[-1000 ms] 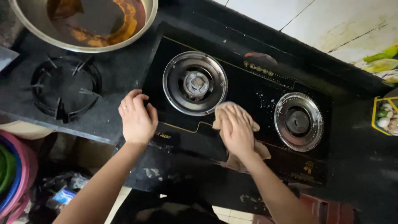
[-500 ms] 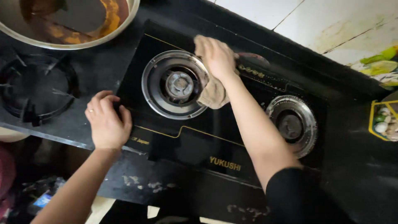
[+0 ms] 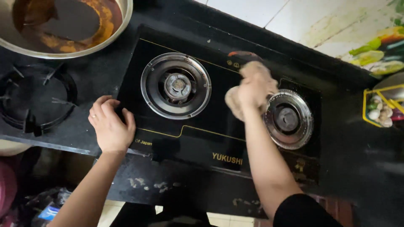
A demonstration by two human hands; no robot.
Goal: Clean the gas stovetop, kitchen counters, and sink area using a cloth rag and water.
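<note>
A black glass gas stove (image 3: pixel 198 134) with two round steel burners lies on the dark counter. My right hand (image 3: pixel 256 86), blurred, is closed on a beige cloth (image 3: pixel 232 101) and presses it on the glass between the left burner (image 3: pixel 176 85) and the right burner (image 3: pixel 288 119). Resting flat on the stove's front left corner is my left hand (image 3: pixel 110 126), fingers spread, holding nothing.
A large steel pan (image 3: pixel 63 25) with brown residue sits at the top left. Black pan-support grates (image 3: pixel 35 101) lie left of the stove. A yellow-rimmed tray (image 3: pixel 381 111) of small items is at the right, and a white tiled wall (image 3: pixel 303 17) is behind.
My right hand has swept the cloth from the stove's front centre up past the left burner, then right to the gap between the burners. My left hand stays on the front left corner.
</note>
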